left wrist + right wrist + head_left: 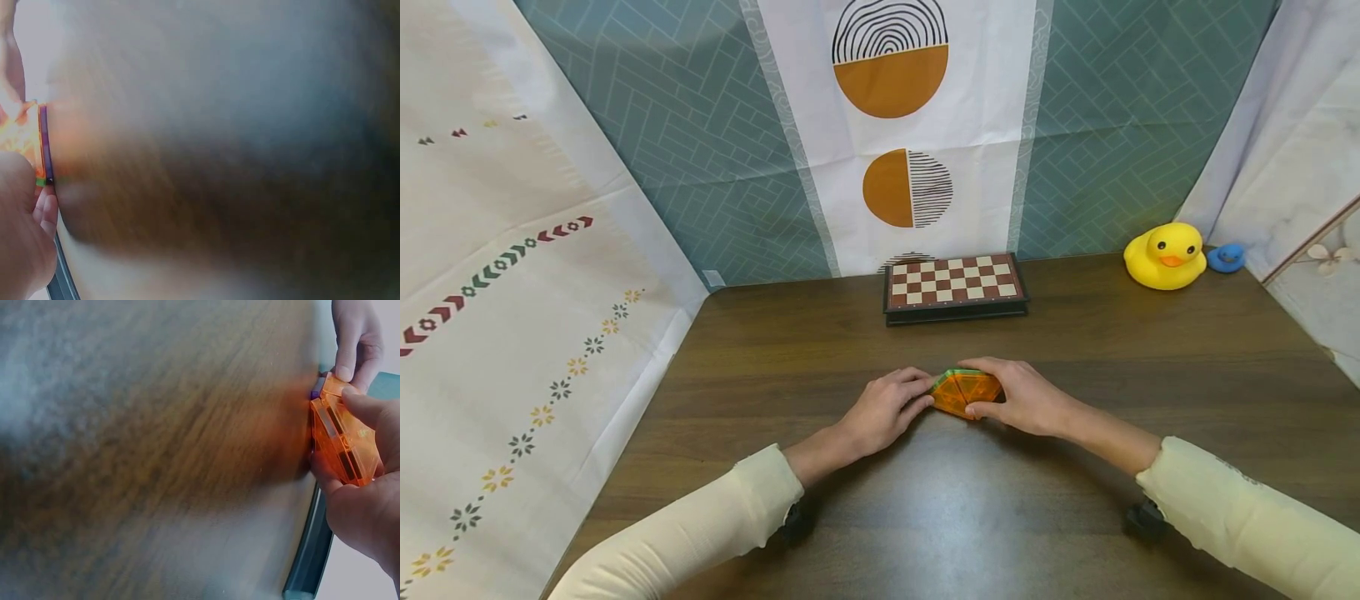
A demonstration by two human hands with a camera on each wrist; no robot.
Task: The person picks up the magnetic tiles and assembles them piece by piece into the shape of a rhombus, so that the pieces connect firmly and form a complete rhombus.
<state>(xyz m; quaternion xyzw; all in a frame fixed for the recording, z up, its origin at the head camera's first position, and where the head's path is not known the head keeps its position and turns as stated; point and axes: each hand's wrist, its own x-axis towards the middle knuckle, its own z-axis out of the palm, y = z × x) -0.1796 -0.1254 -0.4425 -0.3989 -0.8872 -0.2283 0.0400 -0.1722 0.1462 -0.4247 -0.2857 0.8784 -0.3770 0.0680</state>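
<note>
Translucent orange magnetic tiles (964, 390), several of them triangles joined into a flat-sided shape, are held low at the middle of the table. A green edge shows along their back in the head view, and a purple strip (317, 387) at one end in the right wrist view. My right hand (1032, 398) grips the right side of the tiles between thumb and fingers. At the left end, my left hand (887, 408) pinches the tiles' corner with its thumb and fingertips. The palms and fingers hide part of the shape.
Behind the hands lies a folded chessboard box (955, 287) with a red and cream top. A yellow rubber duck (1165, 258) stands at the back right, a small blue duck (1227, 258) beside it. Cloth-covered walls (715, 125) border the brown wooden table (790, 342).
</note>
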